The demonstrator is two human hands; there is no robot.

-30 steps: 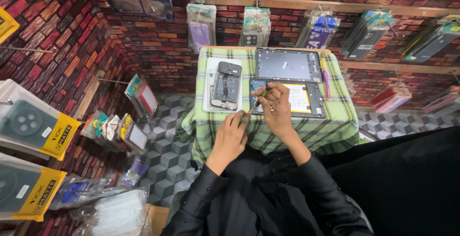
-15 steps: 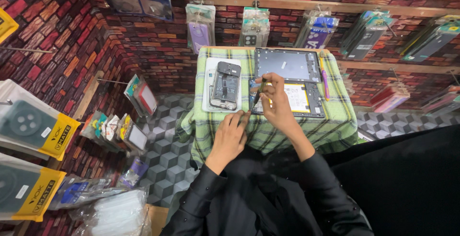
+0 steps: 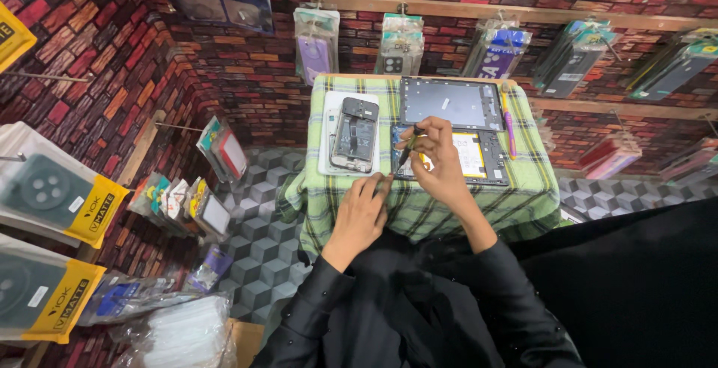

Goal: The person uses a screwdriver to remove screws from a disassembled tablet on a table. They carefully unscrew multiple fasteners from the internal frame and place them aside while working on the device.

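Right hand [image 3: 437, 162] pinched, left hand [image 3: 363, 211] flat

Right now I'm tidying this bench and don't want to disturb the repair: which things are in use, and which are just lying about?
In use:
right hand
small tool
opened tablet body
left hand, resting on the checked cloth

Lying about:
opened phone
tablet screen panel
pink pen
hanging phone cases

On a small table draped in green checked cloth [image 3: 479, 203], the right hand [image 3: 437, 162] pinches a dark, thin tool [image 3: 409, 147] over an opened tablet body [image 3: 467, 155] — its screen panel [image 3: 451, 104] lies just behind. The left hand [image 3: 361, 215] rests at the tablet's near corner, beside an opened phone [image 3: 354, 135] on a white tray [image 3: 329, 132]; a pink pen [image 3: 510, 125] lies along the tablet's right edge.
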